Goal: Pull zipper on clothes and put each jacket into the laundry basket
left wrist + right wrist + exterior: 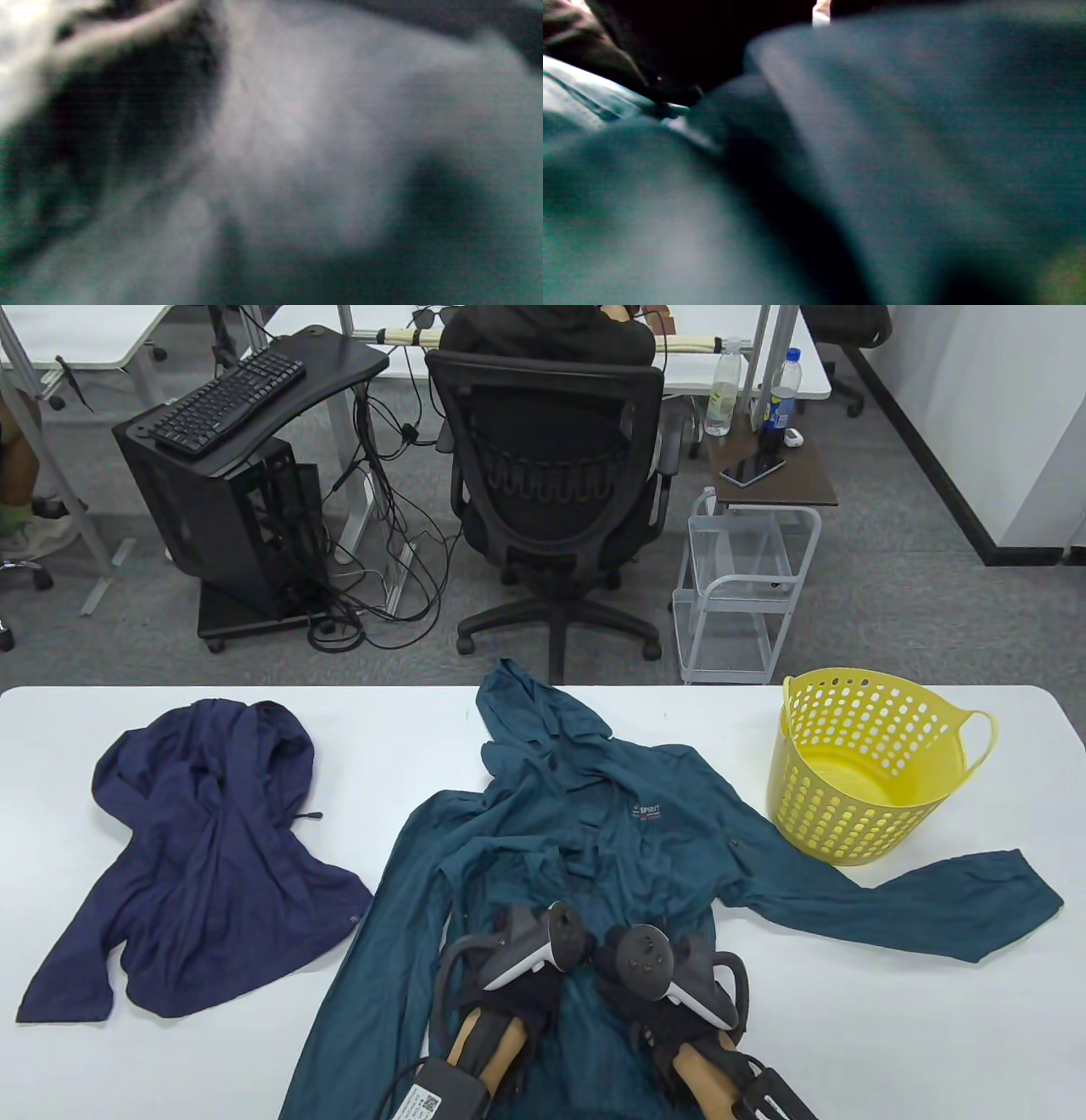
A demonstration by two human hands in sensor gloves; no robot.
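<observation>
While the table view is showing the whole scene, the two wrist views are giving only blurred cloth at close range. From above, a teal jacket [594, 848] is lying spread on the white table [407, 712], hood toward the far edge, one sleeve stretching right below the yellow laundry basket [857, 768], which is standing empty and slightly tilted at the far right of the table. A navy jacket [204, 848] is lying crumpled to the left, just beside the teal one.

Both hands are resting on the near, lower part of the teal jacket, close together at its middle. The left hand [517, 984] and the right hand [670, 993] are each carrying a tracker on the back, and these trackers are hiding the fingers from above, so the table view is not showing whether either grip is closed on the cloth.

The left wrist view is filling with pale, out-of-focus teal fabric [297, 148] and a dark shape at upper left that cannot be made out. The right wrist view is showing folds of the same teal fabric [903, 140], with a dark gloved shape [683, 46] at the upper left coming down onto a brighter strip of cloth; whether those fingers are pinching anything cannot be told. The zipper itself cannot be picked out in any view.
</observation>
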